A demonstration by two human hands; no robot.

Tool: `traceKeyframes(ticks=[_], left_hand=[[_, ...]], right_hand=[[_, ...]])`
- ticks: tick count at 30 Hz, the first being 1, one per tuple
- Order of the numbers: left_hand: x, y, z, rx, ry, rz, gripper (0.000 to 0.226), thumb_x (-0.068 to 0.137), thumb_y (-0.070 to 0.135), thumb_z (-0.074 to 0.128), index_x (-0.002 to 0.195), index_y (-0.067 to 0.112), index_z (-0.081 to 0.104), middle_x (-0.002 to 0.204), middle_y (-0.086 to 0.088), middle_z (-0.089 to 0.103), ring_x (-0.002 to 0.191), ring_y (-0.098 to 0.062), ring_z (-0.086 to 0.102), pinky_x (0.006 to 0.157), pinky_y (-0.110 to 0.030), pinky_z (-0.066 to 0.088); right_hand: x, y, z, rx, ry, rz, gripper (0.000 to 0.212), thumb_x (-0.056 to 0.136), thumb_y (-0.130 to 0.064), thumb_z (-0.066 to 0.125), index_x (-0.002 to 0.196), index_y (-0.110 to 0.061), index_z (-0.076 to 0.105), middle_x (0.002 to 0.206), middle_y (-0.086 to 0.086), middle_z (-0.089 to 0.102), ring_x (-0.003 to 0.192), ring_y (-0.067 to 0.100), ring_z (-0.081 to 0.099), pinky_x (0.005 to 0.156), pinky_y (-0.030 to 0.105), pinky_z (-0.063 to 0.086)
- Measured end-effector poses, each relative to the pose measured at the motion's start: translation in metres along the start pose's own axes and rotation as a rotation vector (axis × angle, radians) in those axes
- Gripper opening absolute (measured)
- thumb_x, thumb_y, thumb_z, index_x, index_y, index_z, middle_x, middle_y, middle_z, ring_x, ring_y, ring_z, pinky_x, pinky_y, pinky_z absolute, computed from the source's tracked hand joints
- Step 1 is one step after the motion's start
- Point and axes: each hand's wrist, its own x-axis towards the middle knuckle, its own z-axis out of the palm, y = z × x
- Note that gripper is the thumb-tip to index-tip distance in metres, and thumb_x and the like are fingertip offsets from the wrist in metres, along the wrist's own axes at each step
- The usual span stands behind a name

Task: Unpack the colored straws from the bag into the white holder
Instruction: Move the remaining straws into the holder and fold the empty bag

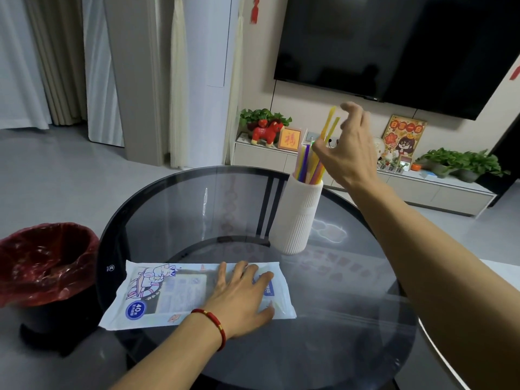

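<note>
A white ribbed holder (295, 218) stands upright on the round glass table (197, 209), with several colored straws (308, 164) sticking out of its top. My right hand (349, 147) hovers just above and to the right of the straw tips, fingers spread and holding nothing; two yellow straws (330, 123) rise beside its fingers. The printed plastic bag (174, 294) lies flat near the table's front. My left hand (242, 296) rests palm down on the bag's right half, fingers spread. A red bracelet circles that wrist.
A black bin with a red liner (47, 263) stands left of the table. Behind the table a low white cabinet (264, 156) carries plants, a red toy horse (267, 132) and pictures. A dark television (394, 49) hangs on the wall.
</note>
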Motion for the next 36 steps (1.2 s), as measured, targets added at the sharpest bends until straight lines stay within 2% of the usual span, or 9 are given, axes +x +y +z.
traceKeyframes(ticks=[4,8,16,20,23,26,30,33,36], left_hand=[[-0.001,-0.001,-0.001,-0.006,0.011,0.006,0.072,0.093,0.059,0.042,0.153,0.032,0.013,0.162,0.000,0.015,0.150,-0.028,0.005,0.118,-0.062,-0.008],[-0.002,-0.003,-0.003,-0.018,0.008,0.026,0.085,0.084,0.060,0.056,0.152,0.033,0.012,0.159,0.000,0.017,0.148,-0.027,0.009,0.118,-0.063,-0.007],[-0.002,-0.005,-0.006,-0.013,0.054,0.059,0.090,0.082,0.058,0.061,0.152,0.029,0.013,0.156,0.003,0.028,0.143,-0.022,0.023,0.118,-0.063,0.003],[-0.007,-0.006,-0.009,0.049,0.147,0.110,0.075,0.088,0.055,0.052,0.150,0.028,0.020,0.147,0.003,0.042,0.133,-0.022,0.036,0.117,-0.062,0.012],[-0.011,-0.010,-0.013,0.104,0.213,0.143,0.071,0.087,0.046,0.056,0.148,0.029,0.023,0.139,0.004,0.049,0.127,-0.023,0.043,0.116,-0.058,0.019],[-0.018,-0.017,-0.017,0.136,0.307,0.144,0.067,0.086,0.026,0.056,0.147,0.027,0.028,0.129,0.004,0.057,0.118,-0.024,0.050,0.111,-0.047,0.028],[-0.035,-0.027,-0.017,0.073,0.354,0.141,0.062,0.083,0.010,0.052,0.141,0.027,0.041,0.129,0.007,0.056,0.118,-0.020,0.051,0.105,-0.037,0.034],[-0.050,-0.033,-0.026,0.037,0.444,0.155,0.059,0.076,0.009,0.057,0.131,0.027,0.052,0.121,0.008,0.061,0.111,-0.018,0.055,0.106,-0.037,0.034],[-0.074,-0.049,-0.038,-0.057,0.527,0.118,0.054,0.073,0.004,0.057,0.122,0.026,0.059,0.111,0.008,0.065,0.104,-0.017,0.059,0.102,-0.038,0.038]], right_hand=[[-0.003,0.000,0.006,-0.049,-0.290,-0.141,0.075,0.098,-0.031,0.063,0.161,-0.010,0.028,0.170,0.014,0.026,0.150,0.033,0.036,0.120,0.049,0.034],[-0.024,0.005,0.014,-0.055,-0.332,-0.164,0.053,0.104,-0.036,0.053,0.147,-0.007,0.045,0.145,0.020,0.056,0.128,0.036,0.057,0.103,0.049,0.049],[-0.021,0.011,0.014,-0.047,-0.404,-0.214,0.060,0.102,-0.032,0.057,0.152,-0.006,0.036,0.152,0.022,0.049,0.135,0.038,0.050,0.112,0.051,0.042],[-0.028,0.007,0.000,0.055,-0.132,-0.220,0.047,0.101,-0.024,0.053,0.145,-0.009,0.049,0.149,0.016,0.054,0.135,0.030,0.051,0.109,0.038,0.039],[-0.060,0.003,-0.009,0.128,0.009,-0.274,0.027,0.095,-0.023,0.048,0.113,-0.010,0.064,0.111,0.011,0.069,0.099,0.025,0.063,0.085,0.039,0.054],[-0.110,0.003,0.003,0.201,-0.203,-0.097,0.023,0.094,-0.024,0.053,0.100,-0.012,0.072,0.096,0.004,0.074,0.084,0.021,0.068,0.077,0.047,0.061],[-0.172,-0.001,0.043,0.197,-0.744,0.139,0.033,0.106,-0.026,0.053,0.134,-0.014,0.066,0.135,0.009,0.070,0.118,0.025,0.067,0.103,0.041,0.055],[-0.199,-0.017,0.063,0.380,-0.865,0.363,0.040,0.107,-0.034,0.051,0.136,-0.010,0.062,0.126,0.007,0.069,0.102,0.024,0.067,0.080,0.036,0.060],[-0.216,-0.046,0.076,0.563,-0.905,0.620,0.029,0.103,-0.037,0.054,0.109,-0.013,0.069,0.104,0.007,0.066,0.086,0.018,0.060,0.074,0.041,0.063]])
